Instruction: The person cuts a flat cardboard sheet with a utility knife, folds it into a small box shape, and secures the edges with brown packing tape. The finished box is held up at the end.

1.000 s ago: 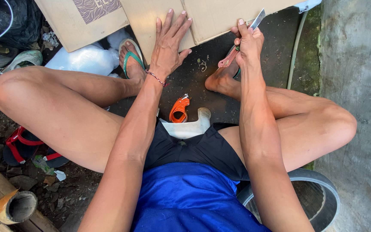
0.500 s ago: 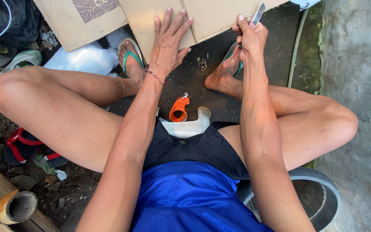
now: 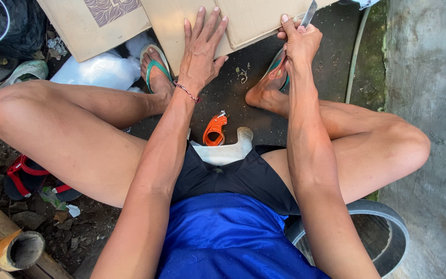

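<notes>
My left hand (image 3: 201, 49) lies flat with fingers spread on a brown cardboard sheet (image 3: 174, 20) on the ground ahead of me. My right hand (image 3: 300, 41) is closed around a knife (image 3: 308, 14), whose grey blade points up and away at the edge of the cardboard piece (image 3: 256, 18) on the right. I sit with knees apart, both feet in green flip-flops. An orange tape dispenser (image 3: 214, 130) lies on the dark ground between my legs.
A third cardboard sheet (image 3: 86, 26) with a patterned print lies far left. A white plastic bag (image 3: 99, 70) sits by my left foot. A concrete wall (image 3: 429, 77) rises on the right, a hose (image 3: 356, 51) beside it. Red sandals (image 3: 24, 178) and bamboo (image 3: 14, 250) are at left.
My right hand with the knife has moved slightly up and away along the cardboard edge. My left hand stays pressed flat on the sheet.
</notes>
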